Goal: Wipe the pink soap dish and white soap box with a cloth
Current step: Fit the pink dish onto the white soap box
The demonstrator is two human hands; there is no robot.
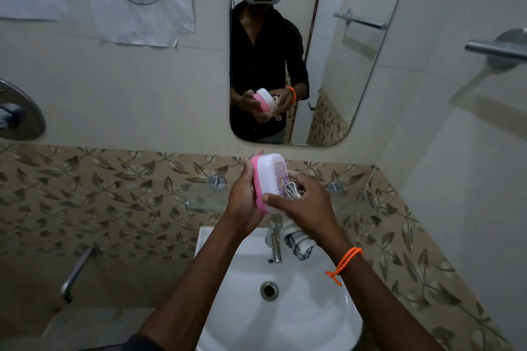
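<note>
White soap box point(269, 177) seated in pink soap dish point(258, 191), tilted on edge, held above white sink point(313, 308) and tap point(275, 242). Left hand point(242, 202) gripping the pink side, fingers curled round its back. Right hand point(306, 202) clasping checked cloth point(292, 189) against the printed white face, thumb pressed on the lower rim; cloth tail hanging below the palm. Orange bead bracelet point(346, 262) on right wrist. Mirror point(356, 65) on wall above, leaf-patterned tiles point(114, 194) behind.
</note>
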